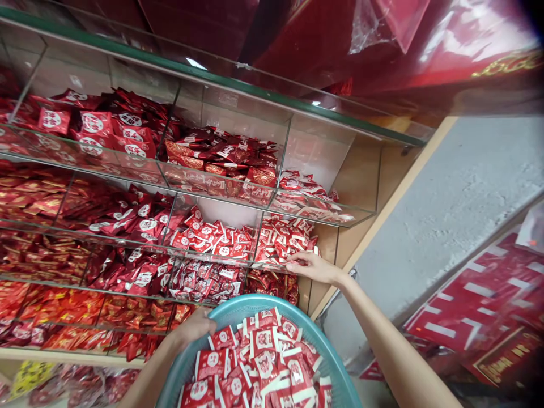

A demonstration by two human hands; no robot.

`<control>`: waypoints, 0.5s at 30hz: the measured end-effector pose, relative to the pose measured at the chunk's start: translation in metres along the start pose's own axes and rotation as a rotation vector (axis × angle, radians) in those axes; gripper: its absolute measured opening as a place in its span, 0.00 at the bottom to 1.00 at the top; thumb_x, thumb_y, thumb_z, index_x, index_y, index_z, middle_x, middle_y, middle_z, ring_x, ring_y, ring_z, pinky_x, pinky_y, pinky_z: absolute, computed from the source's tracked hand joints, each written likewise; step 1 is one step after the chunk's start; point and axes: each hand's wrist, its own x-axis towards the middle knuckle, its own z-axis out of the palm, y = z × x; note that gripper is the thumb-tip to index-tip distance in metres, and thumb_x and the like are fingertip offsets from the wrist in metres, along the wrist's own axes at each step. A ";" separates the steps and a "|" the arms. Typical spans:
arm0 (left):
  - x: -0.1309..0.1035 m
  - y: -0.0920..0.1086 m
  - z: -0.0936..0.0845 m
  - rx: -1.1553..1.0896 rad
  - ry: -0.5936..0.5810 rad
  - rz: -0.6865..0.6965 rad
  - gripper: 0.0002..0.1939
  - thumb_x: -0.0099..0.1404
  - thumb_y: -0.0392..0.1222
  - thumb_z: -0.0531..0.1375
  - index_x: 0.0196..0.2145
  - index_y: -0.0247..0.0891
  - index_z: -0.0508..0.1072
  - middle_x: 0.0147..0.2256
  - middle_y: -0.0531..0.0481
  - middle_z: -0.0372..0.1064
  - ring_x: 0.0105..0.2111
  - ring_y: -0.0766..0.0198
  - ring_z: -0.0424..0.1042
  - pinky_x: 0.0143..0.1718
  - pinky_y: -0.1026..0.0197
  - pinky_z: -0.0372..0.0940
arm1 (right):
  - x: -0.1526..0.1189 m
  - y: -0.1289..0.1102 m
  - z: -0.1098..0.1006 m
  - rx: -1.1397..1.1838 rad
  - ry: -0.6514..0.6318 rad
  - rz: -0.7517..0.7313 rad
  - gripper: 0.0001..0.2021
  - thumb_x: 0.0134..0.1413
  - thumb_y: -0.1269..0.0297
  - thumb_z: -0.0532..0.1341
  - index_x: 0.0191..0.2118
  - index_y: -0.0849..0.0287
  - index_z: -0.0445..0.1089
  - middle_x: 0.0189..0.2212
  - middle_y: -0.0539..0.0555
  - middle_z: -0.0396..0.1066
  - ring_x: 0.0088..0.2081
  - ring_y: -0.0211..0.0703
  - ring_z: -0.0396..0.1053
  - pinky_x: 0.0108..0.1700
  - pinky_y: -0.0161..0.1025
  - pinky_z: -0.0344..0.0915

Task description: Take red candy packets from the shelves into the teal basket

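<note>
A teal plastic basket [340, 354] full of small red-and-white wrapped packets [263, 365] is at the bottom middle. My left hand [198, 327] is closed around its rim on the left side. At the front of a glass-sided shelf compartment, my right hand [314, 266] reaches in from the right. Its fingers are stretched out and slightly apart, by the red-and-white packets [284, 238] heaped there. A bit of red shows between the fingers; whether it is held cannot be made out. Similar packets [221, 238] fill the neighbouring compartment to the left.
Clear glass fronts and dividers [221, 195] split the tiered shelves, which hold many red packets [136, 130]. A thick glass shelf edge [255, 85] runs overhead. The wooden side panel [352, 249] and grey wall [425, 215] stand right. Red packaged goods [471, 294] hang lower right.
</note>
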 end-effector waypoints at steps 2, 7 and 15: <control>0.002 -0.002 0.000 -0.001 -0.005 -0.011 0.04 0.36 0.34 0.51 0.17 0.35 0.62 0.14 0.57 0.53 0.15 0.72 0.49 0.17 0.67 0.44 | 0.003 -0.001 -0.002 0.065 -0.022 -0.004 0.19 0.47 0.48 0.57 0.37 0.59 0.70 0.34 0.51 0.70 0.35 0.40 0.65 0.37 0.35 0.58; 0.002 -0.003 0.000 -0.005 0.007 -0.008 0.05 0.36 0.34 0.51 0.17 0.35 0.62 0.14 0.57 0.52 0.15 0.72 0.48 0.17 0.66 0.44 | 0.009 -0.002 0.000 0.293 -0.086 0.086 0.21 0.40 0.49 0.62 0.37 0.62 0.67 0.28 0.49 0.68 0.29 0.35 0.63 0.32 0.33 0.58; -0.002 0.003 0.001 -0.006 0.005 -0.032 0.05 0.35 0.34 0.51 0.17 0.35 0.62 0.14 0.57 0.53 0.15 0.72 0.49 0.16 0.67 0.45 | 0.029 -0.001 0.009 0.337 0.255 0.072 0.24 0.39 0.53 0.63 0.41 0.63 0.65 0.37 0.54 0.68 0.36 0.38 0.65 0.40 0.37 0.60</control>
